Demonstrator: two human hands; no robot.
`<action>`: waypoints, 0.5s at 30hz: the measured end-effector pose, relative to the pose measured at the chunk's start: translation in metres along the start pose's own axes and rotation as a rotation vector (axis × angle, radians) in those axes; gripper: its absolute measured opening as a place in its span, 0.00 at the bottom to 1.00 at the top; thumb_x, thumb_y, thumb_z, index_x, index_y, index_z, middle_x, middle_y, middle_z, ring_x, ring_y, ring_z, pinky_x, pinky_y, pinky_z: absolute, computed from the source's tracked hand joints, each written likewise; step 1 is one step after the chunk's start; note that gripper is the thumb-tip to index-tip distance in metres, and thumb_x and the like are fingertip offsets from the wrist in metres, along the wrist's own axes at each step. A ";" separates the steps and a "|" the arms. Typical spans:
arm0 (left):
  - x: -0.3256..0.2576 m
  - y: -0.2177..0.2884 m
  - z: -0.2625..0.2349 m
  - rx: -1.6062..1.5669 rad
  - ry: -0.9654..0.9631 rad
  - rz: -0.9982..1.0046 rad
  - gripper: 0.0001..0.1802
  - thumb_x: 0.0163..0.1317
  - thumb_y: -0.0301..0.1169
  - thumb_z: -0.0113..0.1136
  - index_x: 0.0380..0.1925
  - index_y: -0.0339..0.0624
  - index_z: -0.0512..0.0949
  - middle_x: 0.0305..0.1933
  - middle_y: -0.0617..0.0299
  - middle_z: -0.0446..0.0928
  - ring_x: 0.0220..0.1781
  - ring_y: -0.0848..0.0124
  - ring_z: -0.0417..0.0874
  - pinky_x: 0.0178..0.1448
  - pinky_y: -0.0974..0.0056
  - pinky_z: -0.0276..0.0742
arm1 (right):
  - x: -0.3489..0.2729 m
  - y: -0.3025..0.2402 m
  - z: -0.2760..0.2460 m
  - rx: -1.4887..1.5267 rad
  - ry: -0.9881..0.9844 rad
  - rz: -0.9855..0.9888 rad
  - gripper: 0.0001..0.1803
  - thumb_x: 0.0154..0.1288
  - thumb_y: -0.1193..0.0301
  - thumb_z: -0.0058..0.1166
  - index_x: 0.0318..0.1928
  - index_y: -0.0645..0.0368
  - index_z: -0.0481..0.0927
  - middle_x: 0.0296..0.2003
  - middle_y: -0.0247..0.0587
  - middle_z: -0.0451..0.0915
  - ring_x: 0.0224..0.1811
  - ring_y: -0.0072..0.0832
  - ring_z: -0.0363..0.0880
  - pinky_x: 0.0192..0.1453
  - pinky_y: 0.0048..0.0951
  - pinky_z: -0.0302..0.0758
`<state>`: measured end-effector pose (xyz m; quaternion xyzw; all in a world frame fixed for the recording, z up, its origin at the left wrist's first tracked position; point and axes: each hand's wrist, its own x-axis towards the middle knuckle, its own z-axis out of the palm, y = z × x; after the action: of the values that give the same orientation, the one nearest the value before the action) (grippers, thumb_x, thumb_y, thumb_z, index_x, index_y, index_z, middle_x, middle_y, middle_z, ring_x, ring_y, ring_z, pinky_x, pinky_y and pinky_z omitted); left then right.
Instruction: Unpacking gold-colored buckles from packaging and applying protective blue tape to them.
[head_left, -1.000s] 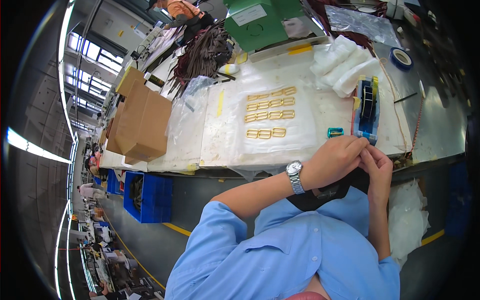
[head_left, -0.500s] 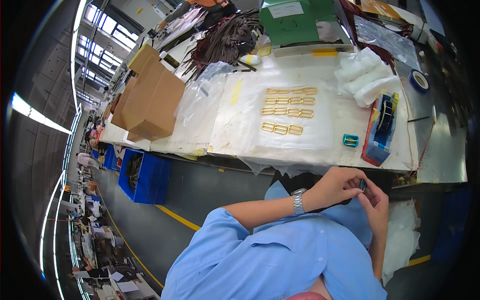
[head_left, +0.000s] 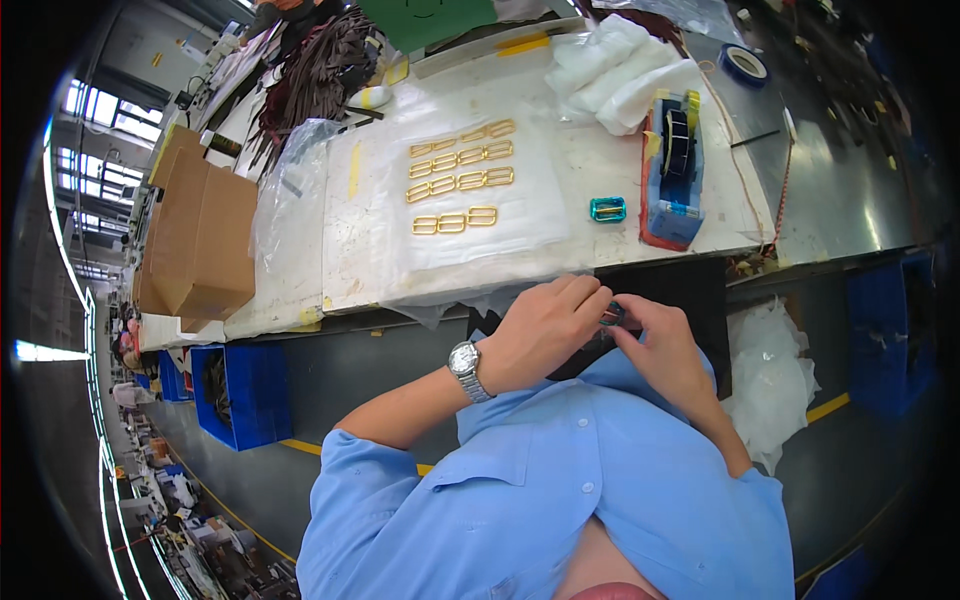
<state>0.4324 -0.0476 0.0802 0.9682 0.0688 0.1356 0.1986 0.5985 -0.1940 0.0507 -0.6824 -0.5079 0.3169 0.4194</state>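
In front of my chest, at the table's near edge, my left hand (head_left: pixel 548 328) and my right hand (head_left: pixel 662 350) meet with fingers closed. Between their fingertips is a small teal-covered buckle (head_left: pixel 613 315), mostly hidden by the fingers. A similar buckle wrapped in teal film (head_left: pixel 607 209), gold bar showing, lies on the table beyond my right hand. Gold slide buckles (head_left: pixel 460 158) lie in several rows on a white sheet (head_left: pixel 535 225); the nearest row holds three. To the right of the teal-wrapped buckle stands a blue-and-red tape dispenser (head_left: pixel 672 180).
A brown cardboard box (head_left: pixel 205 240) stands at the table's left, beside clear plastic (head_left: pixel 290 200). White padding (head_left: pixel 620 75) and a blue tape roll (head_left: pixel 743 65) lie at the far right. Dark strips (head_left: pixel 318 80) are heaped at the back. Blue bins (head_left: pixel 243 395) stand on the floor.
My view has turned, so the table and hands appear farther left. Both hands still hold the small buckle; my left hand's fingers now cover more of it.
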 end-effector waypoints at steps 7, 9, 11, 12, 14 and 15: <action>-0.008 -0.016 -0.010 -0.046 0.213 -0.087 0.22 0.56 0.26 0.78 0.51 0.43 0.85 0.51 0.57 0.87 0.48 0.55 0.90 0.49 0.56 0.86 | 0.007 -0.003 0.011 0.392 0.011 0.012 0.37 0.69 0.81 0.67 0.77 0.62 0.69 0.49 0.52 0.91 0.48 0.36 0.93 0.56 0.33 0.88; -0.016 -0.033 -0.027 -0.060 0.274 -0.204 0.21 0.57 0.24 0.79 0.52 0.41 0.87 0.55 0.53 0.88 0.52 0.57 0.90 0.51 0.58 0.86 | 0.008 -0.005 0.008 0.350 0.013 0.017 0.35 0.69 0.80 0.66 0.75 0.63 0.71 0.49 0.51 0.91 0.48 0.35 0.93 0.56 0.33 0.88; -0.023 -0.064 -0.044 -0.034 0.352 -0.297 0.20 0.58 0.24 0.79 0.52 0.40 0.88 0.56 0.52 0.88 0.53 0.59 0.90 0.52 0.60 0.85 | 0.008 -0.002 0.006 0.305 0.016 0.018 0.33 0.70 0.80 0.66 0.74 0.64 0.73 0.50 0.51 0.91 0.48 0.35 0.93 0.56 0.32 0.88; -0.028 -0.081 -0.052 -0.038 0.378 -0.351 0.20 0.59 0.25 0.79 0.52 0.40 0.89 0.57 0.52 0.88 0.54 0.60 0.90 0.53 0.60 0.85 | 0.007 0.004 0.007 0.294 0.002 0.006 0.29 0.70 0.80 0.66 0.71 0.65 0.76 0.50 0.50 0.91 0.49 0.34 0.93 0.57 0.32 0.87; -0.038 -0.110 -0.062 -0.027 0.387 -0.407 0.19 0.59 0.26 0.79 0.51 0.41 0.89 0.56 0.53 0.88 0.54 0.58 0.89 0.55 0.59 0.85 | 0.005 0.011 0.008 0.283 -0.013 -0.004 0.26 0.71 0.80 0.65 0.68 0.66 0.79 0.49 0.50 0.91 0.49 0.34 0.93 0.57 0.32 0.87; -0.039 -0.119 -0.065 -0.017 0.397 -0.460 0.18 0.59 0.28 0.79 0.50 0.42 0.89 0.55 0.54 0.87 0.55 0.57 0.88 0.58 0.57 0.84 | 0.004 0.012 0.009 0.308 -0.001 0.006 0.24 0.71 0.80 0.65 0.66 0.66 0.81 0.49 0.49 0.91 0.49 0.33 0.93 0.57 0.32 0.87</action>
<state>0.3670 0.0775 0.0803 0.8801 0.3225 0.2742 0.2150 0.5970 -0.1900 0.0355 -0.6114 -0.4512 0.3927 0.5181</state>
